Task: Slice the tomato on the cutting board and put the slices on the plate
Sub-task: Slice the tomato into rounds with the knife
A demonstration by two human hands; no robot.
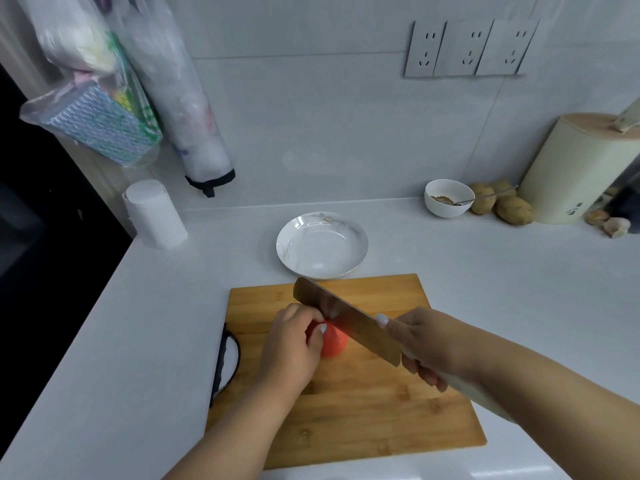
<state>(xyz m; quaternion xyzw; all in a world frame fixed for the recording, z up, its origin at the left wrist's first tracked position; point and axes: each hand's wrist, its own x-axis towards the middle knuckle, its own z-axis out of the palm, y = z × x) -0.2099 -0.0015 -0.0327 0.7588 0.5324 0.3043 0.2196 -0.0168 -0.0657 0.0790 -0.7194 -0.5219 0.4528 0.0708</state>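
Tomato (333, 342) on cutting board (360, 403), left hand (294, 344) curled over its left side w/ fingertips pinning it, right hand (424, 341) clenched on knife (346, 320) handle, blade angled across tomato's far-right edge, plate (322, 244) bare, just beyond board

Red tomato (334, 342) sits on wooden cutting board (349, 386), partly covered by a hand. Broad knife (346, 320) blade angled across its top. White marbled plate (322, 244) just beyond board, empty.
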